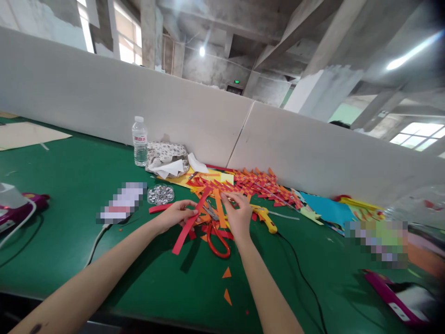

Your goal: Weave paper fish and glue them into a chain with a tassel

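Note:
My left hand (178, 215) is closed on a red paper strip (184, 235), which slants down toward the table's front. An orange paper strip (219, 208) hangs at the fingertips of my right hand (239, 209), which pinch it near its upper end. Below and between the hands lies a pair of scissors (218, 250) with red handles, its blades partly covered by paper scraps. A yellow glue gun (267, 220) rests just right of my right hand. Behind the hands spreads a pile of woven red and orange paper pieces (259, 182), some with eye-like dots.
A clear tub of small googly eyes (160, 194) sits left of the pile, near a water bottle (140, 141) and a patterned cloth bag (167, 155). Orange paper triangles (227, 272) lie in front. The glue gun's black cord (302, 269) crosses the green table (149, 287). A white partition (194, 120) stands behind.

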Tool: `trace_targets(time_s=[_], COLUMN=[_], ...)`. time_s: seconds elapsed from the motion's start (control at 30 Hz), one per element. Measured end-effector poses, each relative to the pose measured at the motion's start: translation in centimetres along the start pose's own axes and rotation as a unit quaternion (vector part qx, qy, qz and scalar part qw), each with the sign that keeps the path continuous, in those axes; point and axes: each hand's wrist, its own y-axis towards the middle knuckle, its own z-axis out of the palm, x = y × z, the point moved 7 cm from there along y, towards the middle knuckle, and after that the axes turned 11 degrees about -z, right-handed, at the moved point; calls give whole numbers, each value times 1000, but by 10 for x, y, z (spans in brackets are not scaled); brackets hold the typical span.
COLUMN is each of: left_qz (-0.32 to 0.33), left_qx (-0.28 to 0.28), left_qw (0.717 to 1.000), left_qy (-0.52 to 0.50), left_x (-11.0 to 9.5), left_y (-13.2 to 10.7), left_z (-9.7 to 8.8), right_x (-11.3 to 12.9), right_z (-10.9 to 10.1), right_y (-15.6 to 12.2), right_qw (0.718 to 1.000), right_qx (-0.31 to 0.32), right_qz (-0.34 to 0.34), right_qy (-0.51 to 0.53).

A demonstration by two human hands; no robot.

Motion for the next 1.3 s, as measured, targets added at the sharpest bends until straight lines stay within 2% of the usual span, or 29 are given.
trace_targets(time_s=[0.07,0.17,0.33,0.53,0.8,1.1,1.3], left_qz=[-8,-13,4,-5,2,15,17], left_qx=[6,28,68,125,127,93,75], left_qw=[1000,1000,998,992,992,995,997], left_qy=[4,3,7,30,24,11,-20], left_x=[1,1,-2,-1,-2,-4,-2], left_y=[0,-2,-7,-13,-14,-11,-6], left_z=[1,4,10,22,18,11,7], right_x=[-2,-22,-46,-47,-53,-38,-35], right_z=[-2,1,5,17,18,43,51], right_y=[0,-1,-4,-11,-12,-27,-30], right_qw=[999,983,971,971,971,960,960], right_qx=[-22,-37,-34,-6,10,149,201], right_qz=[20,112,174,194,201,201,166], right_qy=[36,141,160,141,132,123,102])
